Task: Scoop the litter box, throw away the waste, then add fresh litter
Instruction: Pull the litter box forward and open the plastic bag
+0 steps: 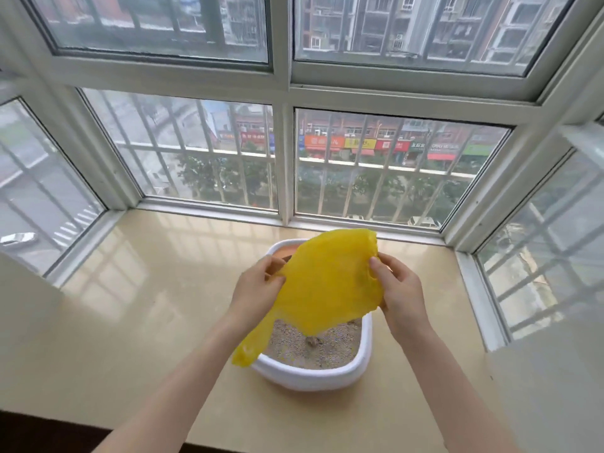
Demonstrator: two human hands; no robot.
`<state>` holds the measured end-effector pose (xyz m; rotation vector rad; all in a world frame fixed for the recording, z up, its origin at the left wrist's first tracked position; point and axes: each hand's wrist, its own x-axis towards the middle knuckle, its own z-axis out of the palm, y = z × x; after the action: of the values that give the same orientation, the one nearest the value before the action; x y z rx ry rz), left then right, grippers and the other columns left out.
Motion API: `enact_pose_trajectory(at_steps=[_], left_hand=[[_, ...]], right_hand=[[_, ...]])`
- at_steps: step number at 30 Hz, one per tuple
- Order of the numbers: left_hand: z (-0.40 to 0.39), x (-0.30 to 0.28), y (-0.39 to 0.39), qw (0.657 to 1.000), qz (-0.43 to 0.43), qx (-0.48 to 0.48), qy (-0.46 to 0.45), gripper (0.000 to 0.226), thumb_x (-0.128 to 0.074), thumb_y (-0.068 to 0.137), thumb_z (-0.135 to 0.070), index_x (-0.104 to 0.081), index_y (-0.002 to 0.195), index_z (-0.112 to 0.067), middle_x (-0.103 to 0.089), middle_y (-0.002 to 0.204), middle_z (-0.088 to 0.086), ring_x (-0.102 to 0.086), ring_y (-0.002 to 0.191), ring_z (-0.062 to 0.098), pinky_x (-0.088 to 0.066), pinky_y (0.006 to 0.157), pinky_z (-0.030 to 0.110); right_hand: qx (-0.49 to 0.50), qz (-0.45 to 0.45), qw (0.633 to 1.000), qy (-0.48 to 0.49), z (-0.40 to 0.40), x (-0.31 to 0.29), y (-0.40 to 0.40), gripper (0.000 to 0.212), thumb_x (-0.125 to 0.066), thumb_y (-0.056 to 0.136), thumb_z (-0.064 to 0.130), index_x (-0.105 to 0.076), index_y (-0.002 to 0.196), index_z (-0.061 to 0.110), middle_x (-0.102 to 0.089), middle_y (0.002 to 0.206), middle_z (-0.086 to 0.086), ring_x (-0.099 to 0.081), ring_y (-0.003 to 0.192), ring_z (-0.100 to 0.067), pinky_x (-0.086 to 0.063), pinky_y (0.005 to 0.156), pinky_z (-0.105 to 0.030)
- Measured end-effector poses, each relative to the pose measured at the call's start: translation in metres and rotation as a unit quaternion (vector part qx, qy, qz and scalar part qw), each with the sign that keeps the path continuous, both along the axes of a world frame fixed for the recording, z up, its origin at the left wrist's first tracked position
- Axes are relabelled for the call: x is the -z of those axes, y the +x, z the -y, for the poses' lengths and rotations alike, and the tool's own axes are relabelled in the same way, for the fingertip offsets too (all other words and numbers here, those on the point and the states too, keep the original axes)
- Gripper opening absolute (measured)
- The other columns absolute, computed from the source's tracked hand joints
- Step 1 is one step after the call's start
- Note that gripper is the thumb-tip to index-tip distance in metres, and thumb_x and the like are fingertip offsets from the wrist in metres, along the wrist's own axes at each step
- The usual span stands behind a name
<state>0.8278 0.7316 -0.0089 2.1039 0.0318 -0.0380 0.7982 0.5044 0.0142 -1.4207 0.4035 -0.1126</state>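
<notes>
A white litter box (313,376) stands on a beige stone window ledge (147,305), filled with pale grainy litter (327,348). A small brown clump (312,341) lies on the litter near the middle. Above the box I hold a thin yellow plastic bag (327,282) spread flat. My left hand (258,289) pinches its left edge and my right hand (398,289) grips its right edge. One corner of the bag hangs down over the box's front left rim. The bag hides most of the box's far half.
The ledge sits in a bay window with white frames (284,165) on three sides, close behind the box. A dark edge (39,426) marks the ledge's near left end. Bare ledge surface lies left and right of the box.
</notes>
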Motion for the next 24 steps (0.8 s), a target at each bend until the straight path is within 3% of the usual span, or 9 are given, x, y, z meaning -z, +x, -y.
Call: enact_pose_trajectory(at_steps=[2, 5, 8, 10, 13, 16, 20, 24], left_hand=[[-0.012, -0.005, 0.006, 1.0, -0.013, -0.003, 0.009, 0.016, -0.057, 0.086, -0.007, -0.066, 0.087, -0.02, -0.063, 0.08, -0.01, -0.055, 0.075, 0.006, -0.04, 0.066, 0.023], [-0.019, -0.011, 0.011, 0.999, -0.027, 0.017, 0.016, 0.017, -0.053, 0.089, -0.007, -0.062, 0.076, -0.015, -0.055, 0.068, -0.002, -0.047, 0.064, 0.011, -0.036, 0.063, 0.029], [-0.013, -0.02, 0.015, 0.999, -0.035, 0.026, -0.009, 0.03, -0.052, 0.091, -0.007, -0.049, 0.063, -0.018, -0.041, 0.057, -0.005, -0.038, 0.051, 0.002, -0.03, 0.05, 0.016], [-0.005, -0.028, 0.019, 0.999, -0.044, 0.018, -0.017, 0.032, -0.052, 0.092, -0.01, -0.045, 0.062, -0.019, -0.039, 0.059, -0.006, -0.038, 0.054, 0.004, -0.029, 0.05, 0.017], [0.009, -0.039, 0.026, 0.994, -0.087, 0.004, -0.069, 0.02, -0.051, 0.093, -0.013, -0.052, 0.072, -0.016, -0.047, 0.067, -0.002, -0.044, 0.066, 0.014, -0.033, 0.057, 0.025], [0.026, -0.054, 0.029, 0.965, -0.15, -0.014, -0.217, 0.013, -0.048, 0.093, -0.006, -0.055, 0.09, -0.016, -0.056, 0.073, 0.003, -0.053, 0.061, 0.016, -0.043, 0.053, 0.025], [0.042, -0.068, 0.033, 0.92, -0.187, -0.018, -0.343, 0.01, -0.042, 0.096, 0.002, -0.05, 0.097, -0.004, -0.051, 0.071, 0.009, -0.056, 0.053, 0.014, -0.051, 0.046, 0.024], [0.048, -0.073, 0.029, 0.865, -0.224, 0.009, -0.449, 0.017, -0.039, 0.096, 0.003, -0.053, 0.086, 0.002, -0.056, 0.076, 0.015, -0.065, 0.055, 0.018, -0.056, 0.054, 0.028]], right_hand=[[0.035, 0.008, 0.999, -0.032, 0.011, 0.002, 0.003, 0.015, -0.065, 0.089, 0.019, -0.068, 0.104, 0.018, -0.071, 0.102, -0.011, -0.066, 0.1, -0.029, -0.053, 0.088, -0.045], [0.064, -0.011, 0.997, -0.043, 0.022, 0.005, 0.011, 0.027, -0.064, 0.09, 0.015, -0.062, 0.116, 0.007, -0.069, 0.101, -0.012, -0.064, 0.1, -0.03, -0.052, 0.088, -0.044], [0.074, -0.021, 0.974, -0.212, 0.018, 0.007, 0.015, 0.046, -0.065, 0.089, 0.023, -0.047, 0.129, 0.011, -0.051, 0.124, -0.011, -0.051, 0.116, -0.027, -0.043, 0.097, -0.041], [0.098, 0.06, 0.936, -0.334, 0.007, 0.003, 0.009, 0.047, -0.068, 0.086, 0.021, -0.046, 0.127, 0.012, -0.044, 0.123, -0.008, -0.046, 0.117, -0.029, -0.04, 0.1, -0.043], [0.062, 0.2, 0.893, -0.399, -0.016, -0.001, -0.004, 0.028, -0.069, 0.083, 0.013, -0.054, 0.106, 0.015, -0.052, 0.101, 0.002, -0.053, 0.096, -0.022, -0.046, 0.085, -0.035], [-0.044, 0.187, 0.909, -0.371, -0.038, 0.001, -0.017, 0.024, -0.068, 0.079, 0.011, -0.056, 0.098, 0.018, -0.057, 0.095, 0.003, -0.055, 0.089, -0.012, -0.043, 0.077, -0.021], [-0.132, 0.039, 0.964, -0.228, -0.052, 0.007, -0.022, 0.044, -0.078, 0.074, 0.02, -0.052, 0.107, 0.032, -0.06, 0.104, 0.008, -0.057, 0.094, -0.009, -0.044, 0.076, -0.016], [-0.046, 0.036, 0.981, -0.187, -0.056, 0.004, -0.015, 0.013, -0.072, 0.084, 0.023, -0.06, 0.089, 0.026, -0.065, 0.091, 0.006, -0.061, 0.081, -0.011, -0.045, 0.061, -0.009]])
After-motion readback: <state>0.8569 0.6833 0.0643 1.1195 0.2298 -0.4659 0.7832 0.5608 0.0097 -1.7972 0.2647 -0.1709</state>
